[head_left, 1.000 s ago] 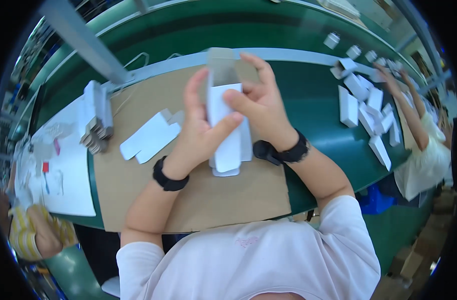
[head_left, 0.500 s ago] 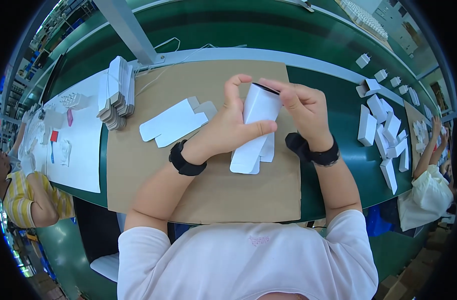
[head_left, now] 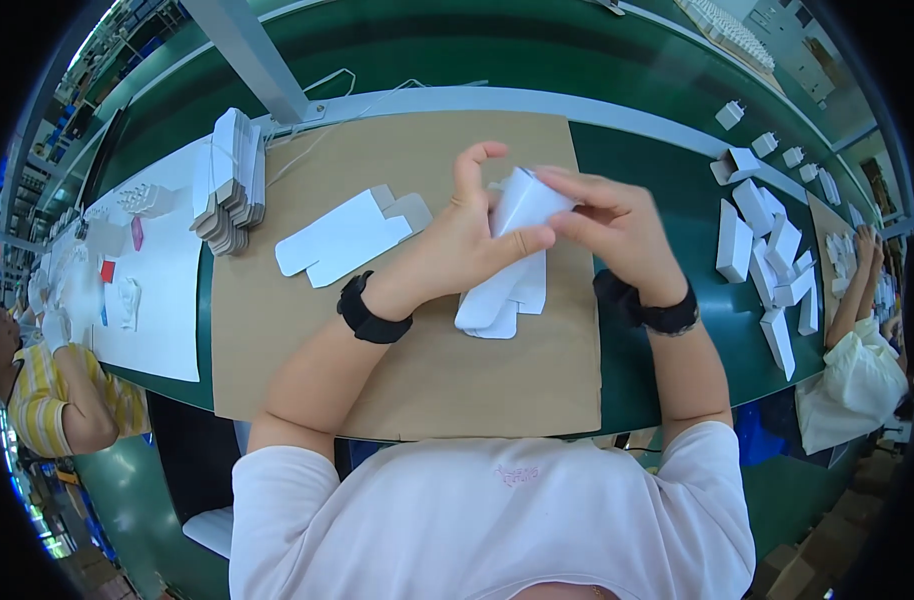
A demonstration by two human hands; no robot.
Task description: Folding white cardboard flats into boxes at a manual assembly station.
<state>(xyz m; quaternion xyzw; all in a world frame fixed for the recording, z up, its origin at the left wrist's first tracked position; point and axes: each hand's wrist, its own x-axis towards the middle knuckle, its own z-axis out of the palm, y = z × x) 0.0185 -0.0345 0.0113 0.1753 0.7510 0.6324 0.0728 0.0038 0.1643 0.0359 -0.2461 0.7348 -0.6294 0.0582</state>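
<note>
Above the brown cardboard sheet, a white paper carton (head_left: 528,205) is held tilted between my two hands. My left hand (head_left: 455,245) grips its side, thumb across the front and index finger raised and curled. At the carton's upper end, my right hand (head_left: 617,222) pinches the edge between thumb and fingers. White flat carton pieces (head_left: 499,312) show just below; I cannot tell how much of them belongs to the held carton. To the left, unfolded white carton blanks (head_left: 345,238) lie on the cardboard sheet (head_left: 417,395).
A stack of folded white blanks (head_left: 227,185) stands at the sheet's far left corner. Several white boxes (head_left: 767,245) are heaped on the green table at right. White plug adapters (head_left: 730,115) line the far right. Co-workers sit on both sides; a metal post (head_left: 252,60) rises at the back.
The carton's upper end has turned, and its dark opening no longer shows. My right hand has shifted slightly, its fingers now closing over the carton's top. My left hand keeps its grip.
</note>
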